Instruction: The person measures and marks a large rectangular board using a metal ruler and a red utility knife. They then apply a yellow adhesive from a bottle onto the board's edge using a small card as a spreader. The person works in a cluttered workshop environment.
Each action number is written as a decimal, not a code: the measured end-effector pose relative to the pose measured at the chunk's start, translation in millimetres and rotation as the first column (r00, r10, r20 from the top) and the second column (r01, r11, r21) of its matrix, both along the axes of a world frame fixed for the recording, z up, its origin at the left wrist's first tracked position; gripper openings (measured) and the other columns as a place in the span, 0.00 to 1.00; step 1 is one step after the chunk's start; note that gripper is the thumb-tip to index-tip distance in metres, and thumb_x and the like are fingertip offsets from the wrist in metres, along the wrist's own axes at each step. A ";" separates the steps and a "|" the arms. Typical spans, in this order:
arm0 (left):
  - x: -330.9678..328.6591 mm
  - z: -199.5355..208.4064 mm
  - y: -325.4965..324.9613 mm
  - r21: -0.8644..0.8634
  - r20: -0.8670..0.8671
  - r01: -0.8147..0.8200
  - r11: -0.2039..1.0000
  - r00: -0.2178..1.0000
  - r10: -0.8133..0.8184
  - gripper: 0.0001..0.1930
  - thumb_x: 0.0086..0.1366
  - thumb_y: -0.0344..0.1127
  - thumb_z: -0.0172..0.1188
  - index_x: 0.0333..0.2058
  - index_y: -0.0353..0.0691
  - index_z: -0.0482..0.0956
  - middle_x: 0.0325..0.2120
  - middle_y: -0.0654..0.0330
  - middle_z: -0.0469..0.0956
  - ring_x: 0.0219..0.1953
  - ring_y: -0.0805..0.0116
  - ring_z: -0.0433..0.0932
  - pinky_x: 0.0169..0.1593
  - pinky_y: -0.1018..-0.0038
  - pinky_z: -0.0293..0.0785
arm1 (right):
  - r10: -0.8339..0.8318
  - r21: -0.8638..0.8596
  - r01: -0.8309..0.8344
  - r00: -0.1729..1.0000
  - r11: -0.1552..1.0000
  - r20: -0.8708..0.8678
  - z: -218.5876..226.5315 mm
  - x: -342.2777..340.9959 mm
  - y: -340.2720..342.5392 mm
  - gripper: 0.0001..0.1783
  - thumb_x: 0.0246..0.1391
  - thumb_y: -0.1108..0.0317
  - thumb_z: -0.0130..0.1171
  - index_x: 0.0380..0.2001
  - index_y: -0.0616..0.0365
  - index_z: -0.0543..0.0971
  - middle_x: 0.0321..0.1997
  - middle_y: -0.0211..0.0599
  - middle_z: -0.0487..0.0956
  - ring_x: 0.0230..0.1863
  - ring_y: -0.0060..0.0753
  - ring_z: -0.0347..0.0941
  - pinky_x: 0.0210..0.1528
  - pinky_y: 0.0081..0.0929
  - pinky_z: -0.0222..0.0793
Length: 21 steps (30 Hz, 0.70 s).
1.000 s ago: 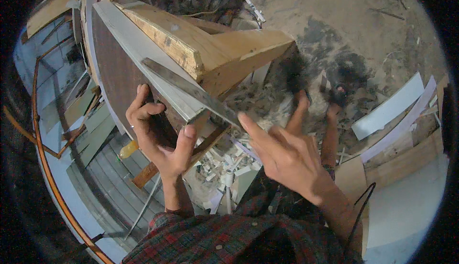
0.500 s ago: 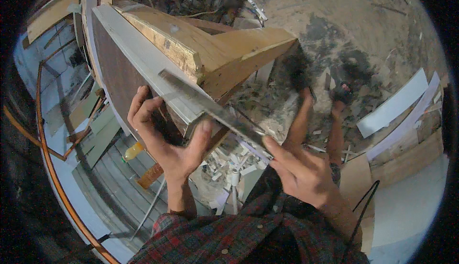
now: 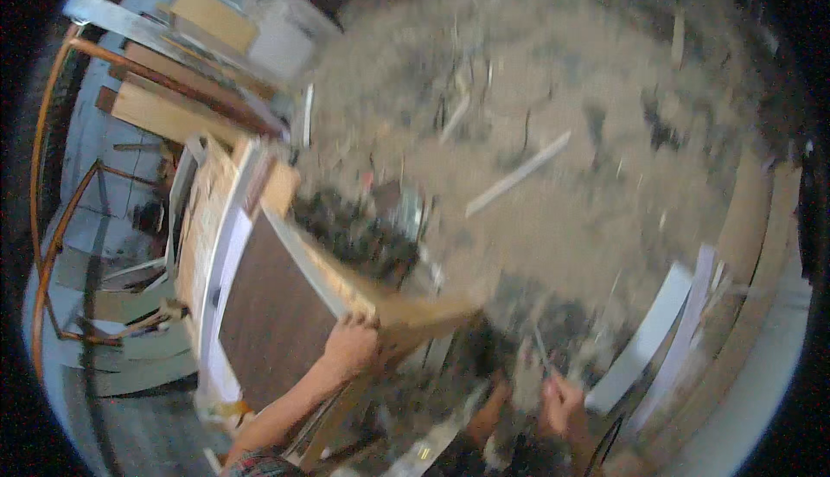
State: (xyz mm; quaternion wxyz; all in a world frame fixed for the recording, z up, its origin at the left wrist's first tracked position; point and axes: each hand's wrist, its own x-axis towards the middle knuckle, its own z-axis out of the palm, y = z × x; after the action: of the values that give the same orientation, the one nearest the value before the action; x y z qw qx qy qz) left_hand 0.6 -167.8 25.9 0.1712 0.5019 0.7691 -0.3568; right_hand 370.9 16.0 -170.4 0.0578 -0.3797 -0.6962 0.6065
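Note:
A dark brown panel (image 3: 281, 308) with a pale edge strip stands tilted at the left of centre, against an angled light-wood frame (image 3: 419, 317). My left hand (image 3: 353, 345) is closed over the panel's near upper corner, fingers curled on the edge strip. Away from the wood, at the lower right, my right hand (image 3: 562, 403) grips a thin grey flat file (image 3: 542, 347), which points up and away. Motion blur softens the file and the fingers.
Beyond the panel, a pale strip (image 3: 519, 174) lies on the dirt floor (image 3: 596, 209) among scraps. White boards (image 3: 644, 339) lean at the right. Stacked planks (image 3: 177, 114) and an orange-brown metal frame (image 3: 54, 244) stand at the left. My feet are below the wooden frame.
The view has swung up, showing more floor. My left hand has gone from spread beside the panel's end to closed over its corner. My right hand has drawn the file away to the right.

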 end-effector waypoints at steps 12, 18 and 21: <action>-47.8 -46.0 62.6 -0.067 0.175 -0.292 0.954 0.938 0.299 0.18 0.55 0.44 0.60 0.34 0.33 0.86 0.38 0.45 0.84 0.42 0.47 0.84 0.43 0.56 0.79 | -0.238 0.097 0.235 0.971 0.967 0.018 12.7 161.0 51.6 0.23 0.66 0.68 0.52 0.62 0.64 0.73 0.20 0.26 0.72 0.18 0.19 0.64 0.22 0.24 0.63; 33.0 31.7 55.4 0.709 0.276 -0.517 0.480 0.829 0.486 0.18 0.69 0.45 0.52 0.33 0.32 0.77 0.32 0.38 0.79 0.38 0.35 0.78 0.42 0.48 0.74 | -0.316 -0.091 0.320 0.947 0.943 0.060 81.7 187.1 69.9 0.23 0.68 0.65 0.52 0.62 0.62 0.73 0.18 0.23 0.68 0.17 0.16 0.62 0.18 0.21 0.59; 80.2 72.9 -28.0 0.782 0.217 -0.447 0.434 0.849 0.482 0.16 0.61 0.45 0.62 0.35 0.35 0.76 0.37 0.44 0.78 0.45 0.41 0.76 0.47 0.49 0.70 | -0.303 -0.189 0.313 0.949 0.931 0.084 91.8 194.2 69.0 0.23 0.67 0.66 0.53 0.63 0.60 0.72 0.18 0.24 0.68 0.16 0.16 0.63 0.17 0.21 0.60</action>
State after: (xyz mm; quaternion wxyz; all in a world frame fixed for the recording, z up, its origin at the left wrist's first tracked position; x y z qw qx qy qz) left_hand 80.8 -195.8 98.9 -0.0006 0.2852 0.9546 0.0857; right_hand 565.1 84.9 -78.6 0.0950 -0.5041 -0.5648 0.6464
